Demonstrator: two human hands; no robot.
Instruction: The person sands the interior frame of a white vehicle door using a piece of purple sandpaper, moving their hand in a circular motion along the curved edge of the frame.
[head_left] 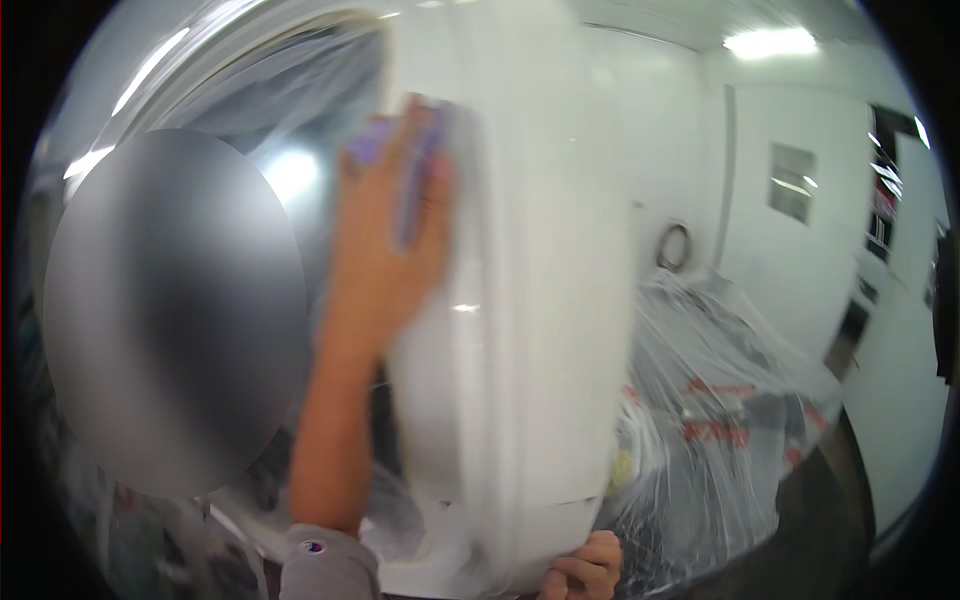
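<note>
My left hand (pixel 395 190) is raised, its forearm coming up from the lower edge in a grey sleeve (pixel 330 565). Between its fingers is a soft purple pad (pixel 370 143), pressed against a white vehicle body panel (pixel 550 250). Motion smears the hand and pad, so the pad's exact kind is unclear. Low in the view, my right hand (pixel 585 568) has its fingers curled at the bottom edge of the same panel. Left of the raised hand, clear plastic film (pixel 300 85) covers a window opening in the bodywork.
A blurred grey oval (pixel 175 310) hides much of the left side. Behind the panel on the right stands something draped in clear plastic sheeting (pixel 720 420) with red print. A dark ring-shaped coil (pixel 674 246) hangs on the white wall (pixel 670 130), and a lamp (pixel 770 42) shines overhead.
</note>
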